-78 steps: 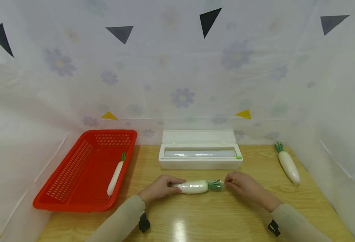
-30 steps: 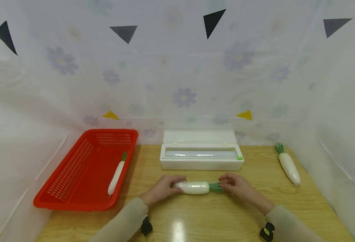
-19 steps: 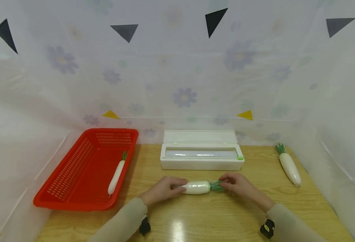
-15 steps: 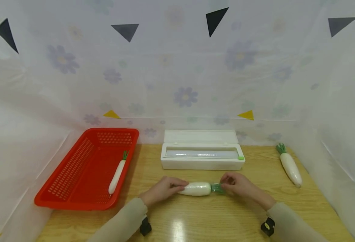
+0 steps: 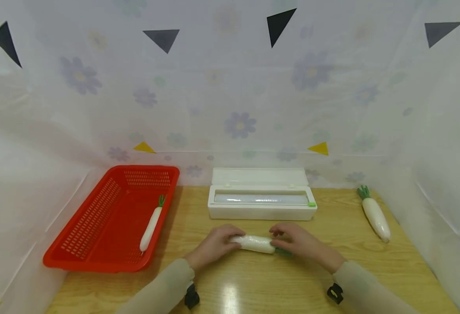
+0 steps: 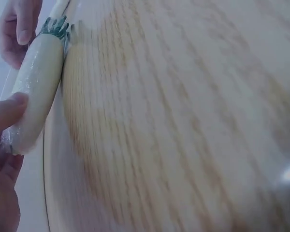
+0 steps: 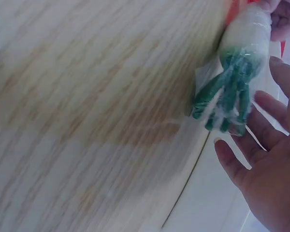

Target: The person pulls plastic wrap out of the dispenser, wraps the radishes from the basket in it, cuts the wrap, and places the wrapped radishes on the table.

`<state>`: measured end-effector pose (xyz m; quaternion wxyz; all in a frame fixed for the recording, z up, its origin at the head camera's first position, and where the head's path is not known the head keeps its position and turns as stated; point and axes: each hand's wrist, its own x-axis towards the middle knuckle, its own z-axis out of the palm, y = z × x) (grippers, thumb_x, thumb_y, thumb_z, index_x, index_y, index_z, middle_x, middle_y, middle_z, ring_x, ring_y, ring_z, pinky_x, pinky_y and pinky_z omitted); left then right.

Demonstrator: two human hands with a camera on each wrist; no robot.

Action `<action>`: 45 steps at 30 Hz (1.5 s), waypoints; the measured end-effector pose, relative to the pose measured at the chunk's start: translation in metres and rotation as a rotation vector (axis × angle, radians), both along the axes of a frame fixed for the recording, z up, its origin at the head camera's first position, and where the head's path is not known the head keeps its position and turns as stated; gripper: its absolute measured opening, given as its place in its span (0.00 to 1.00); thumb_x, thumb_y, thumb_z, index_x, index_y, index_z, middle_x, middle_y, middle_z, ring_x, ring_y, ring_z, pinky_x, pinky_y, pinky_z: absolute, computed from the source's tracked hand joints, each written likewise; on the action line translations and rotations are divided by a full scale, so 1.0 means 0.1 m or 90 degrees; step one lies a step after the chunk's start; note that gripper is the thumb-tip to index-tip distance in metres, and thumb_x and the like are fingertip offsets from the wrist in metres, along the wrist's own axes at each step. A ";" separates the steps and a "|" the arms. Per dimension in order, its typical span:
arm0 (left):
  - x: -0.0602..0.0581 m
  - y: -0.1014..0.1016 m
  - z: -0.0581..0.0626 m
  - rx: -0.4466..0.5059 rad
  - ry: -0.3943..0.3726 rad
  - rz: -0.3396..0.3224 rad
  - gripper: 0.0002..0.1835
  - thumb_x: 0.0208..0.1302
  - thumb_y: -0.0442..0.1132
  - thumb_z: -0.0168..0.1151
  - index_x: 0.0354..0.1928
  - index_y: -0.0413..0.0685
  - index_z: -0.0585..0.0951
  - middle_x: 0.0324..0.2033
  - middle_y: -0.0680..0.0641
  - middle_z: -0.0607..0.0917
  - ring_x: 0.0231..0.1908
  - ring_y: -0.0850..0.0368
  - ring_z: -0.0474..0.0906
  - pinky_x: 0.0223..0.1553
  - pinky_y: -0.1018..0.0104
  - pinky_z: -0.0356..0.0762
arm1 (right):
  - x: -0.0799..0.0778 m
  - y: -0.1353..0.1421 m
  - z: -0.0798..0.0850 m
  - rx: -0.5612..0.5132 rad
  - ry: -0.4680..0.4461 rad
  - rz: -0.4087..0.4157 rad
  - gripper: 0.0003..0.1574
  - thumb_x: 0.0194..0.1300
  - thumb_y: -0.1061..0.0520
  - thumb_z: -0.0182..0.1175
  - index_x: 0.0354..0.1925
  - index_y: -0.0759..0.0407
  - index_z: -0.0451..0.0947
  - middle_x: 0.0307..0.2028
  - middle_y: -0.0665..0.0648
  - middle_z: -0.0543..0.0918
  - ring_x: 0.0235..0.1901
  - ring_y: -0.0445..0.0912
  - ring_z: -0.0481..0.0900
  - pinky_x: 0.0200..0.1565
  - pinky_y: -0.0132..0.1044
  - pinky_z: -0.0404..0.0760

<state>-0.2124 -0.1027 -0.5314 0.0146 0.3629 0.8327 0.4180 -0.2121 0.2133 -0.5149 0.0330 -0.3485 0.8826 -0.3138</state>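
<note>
Head view: the wrapped radish (image 5: 256, 244) sits on the near side of the white box (image 5: 262, 213); the right hand (image 5: 302, 244) has moved left from the leaf tips, suggesting attention has shifted toward the leaf base. Left wrist view: the left hand (image 6: 3, 191) pinches the root end. Right wrist view: right fingers spread beside film-covered leaves (image 7: 227, 99), contact unclear.

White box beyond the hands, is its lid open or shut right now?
Open: the head view shows the lid of the white box raised at the back, the roll inside visible.
</note>
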 end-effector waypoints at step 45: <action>0.38 0.09 0.01 0.054 -0.410 -0.017 0.13 0.66 0.35 0.73 0.50 0.40 0.88 0.40 0.48 0.91 0.36 0.63 0.86 0.37 0.67 0.86 | 0.13 -0.10 0.11 0.150 0.187 0.033 0.35 0.57 0.37 0.76 0.54 0.54 0.82 0.50 0.53 0.81 0.51 0.51 0.78 0.55 0.53 0.78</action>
